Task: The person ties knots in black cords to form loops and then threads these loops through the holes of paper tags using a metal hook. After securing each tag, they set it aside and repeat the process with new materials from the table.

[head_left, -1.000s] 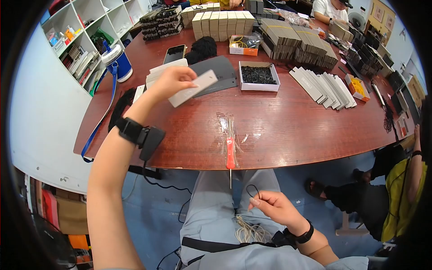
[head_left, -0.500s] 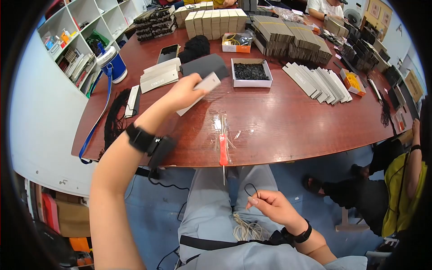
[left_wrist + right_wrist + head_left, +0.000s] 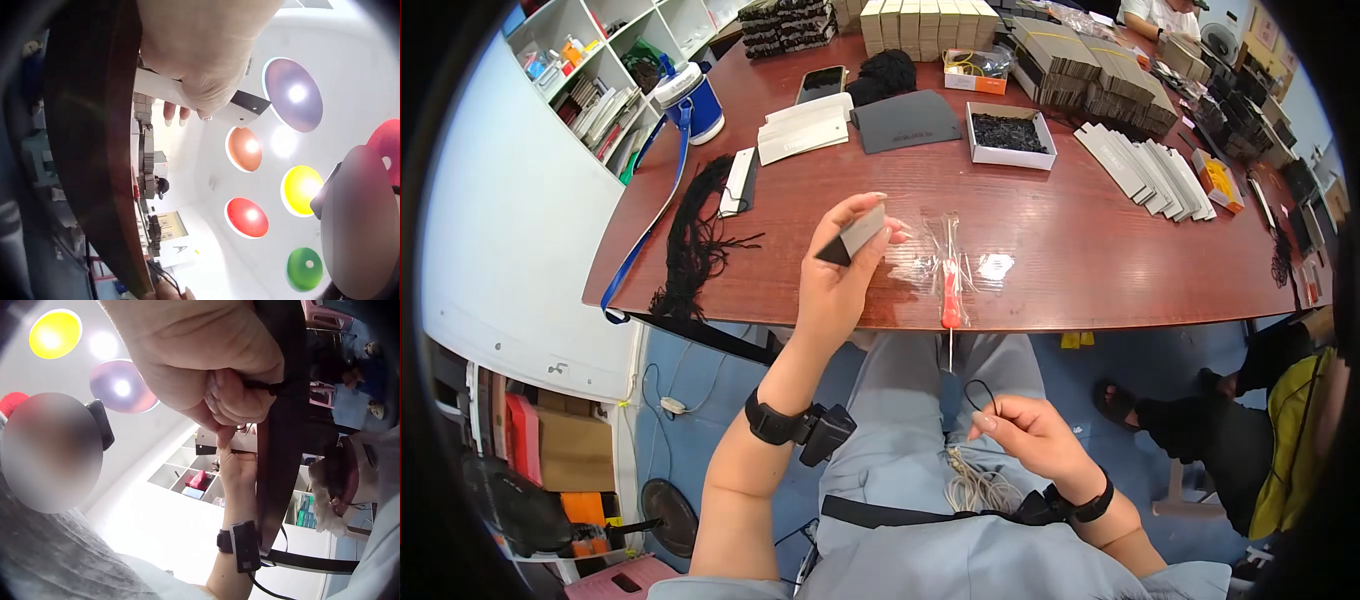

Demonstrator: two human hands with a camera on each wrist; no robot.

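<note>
My left hand (image 3: 838, 280) grips a tag card (image 3: 864, 228), pale grey on one face and dark on the other, raised above the table's near edge. In the left wrist view the card (image 3: 251, 107) sticks out past the thumb, with small holes at its end. Low over the lap, my right hand (image 3: 1040, 440) pinches a black cord (image 3: 978, 388) whose loop stands up from the fingertips. Between the hands, a red-handled awl (image 3: 951, 300) lies on clear plastic, its metal shaft reaching over the table edge. Pale cords (image 3: 975, 485) hang at the lap.
Pale cards (image 3: 805, 130) and dark cards (image 3: 908, 122) lie farther back, beside an open white box (image 3: 1012, 158) of black cords. Fanned tags (image 3: 1145, 175) lie right. Black cord strands (image 3: 695, 240) and a blue-white jug (image 3: 690, 105) stand left. A seated person (image 3: 1280, 450) is at right.
My left hand has come back from near the card piles toward the body, carrying the tag card and turning it upright. The right hand keeps its pinch on the cord; the head view has shifted.
</note>
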